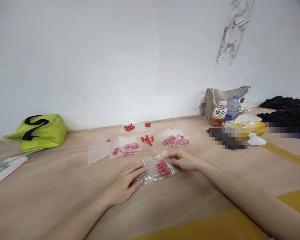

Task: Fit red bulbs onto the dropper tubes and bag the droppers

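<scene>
A clear zip bag (pixel 153 171) lies before me with several glass droppers inside, their red rubber bulbs (pixel 162 167) towards the right. My left hand (pixel 126 183) rests at the bag's left end, its thumb and fingers apart and touching the plastic. At the upper right edge, my right hand (pixel 181 159) pinches the bag between thumb and fingers. Just beyond it lie several loose droppers (pixel 148 142) with red bulbs. Filled bags are stacked to their left (pixel 126 146) and another stack of filled bags (pixel 176 138) is to their right.
Flat clear bags (pixel 99 151) lie left of the stacks. By the wall sits a bag with red bulbs (pixel 129 127). A yellow-green pouch (pixel 43 131) is far left. Right are a drink bottle (pixel 218 115), a water bottle (pixel 233 106), a beige bag (pixel 211 100) and a tissue pack (pixel 250 126).
</scene>
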Available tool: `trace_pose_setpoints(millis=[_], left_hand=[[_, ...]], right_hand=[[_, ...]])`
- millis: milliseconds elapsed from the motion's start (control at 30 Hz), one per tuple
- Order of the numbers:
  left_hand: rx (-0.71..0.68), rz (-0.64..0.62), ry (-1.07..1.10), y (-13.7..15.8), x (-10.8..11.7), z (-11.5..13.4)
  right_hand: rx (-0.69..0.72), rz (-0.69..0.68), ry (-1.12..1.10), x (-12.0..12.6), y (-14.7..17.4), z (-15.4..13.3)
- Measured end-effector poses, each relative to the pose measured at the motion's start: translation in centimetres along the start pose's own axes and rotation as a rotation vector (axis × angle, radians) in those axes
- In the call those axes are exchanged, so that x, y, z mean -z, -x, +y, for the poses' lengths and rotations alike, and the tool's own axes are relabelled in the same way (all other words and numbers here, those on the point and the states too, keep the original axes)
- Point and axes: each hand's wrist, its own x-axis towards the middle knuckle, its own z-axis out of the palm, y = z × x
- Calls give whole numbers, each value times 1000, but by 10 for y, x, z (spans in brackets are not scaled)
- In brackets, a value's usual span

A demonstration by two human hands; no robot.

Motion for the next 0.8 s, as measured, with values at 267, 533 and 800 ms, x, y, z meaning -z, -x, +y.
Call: trace_pose_setpoints(millis=[267, 533, 800], left_hand=[[3, -75, -47, 2, -1, -4], [-9, -22, -14, 1, -1, -2], [-21, -10, -1, 1, -2, -2]], right_hand=[[-117, 450, 495, 15, -54, -14], [-290, 354, 546, -18, -120, -26], [-342, 377, 470, -17, -138, -29]])
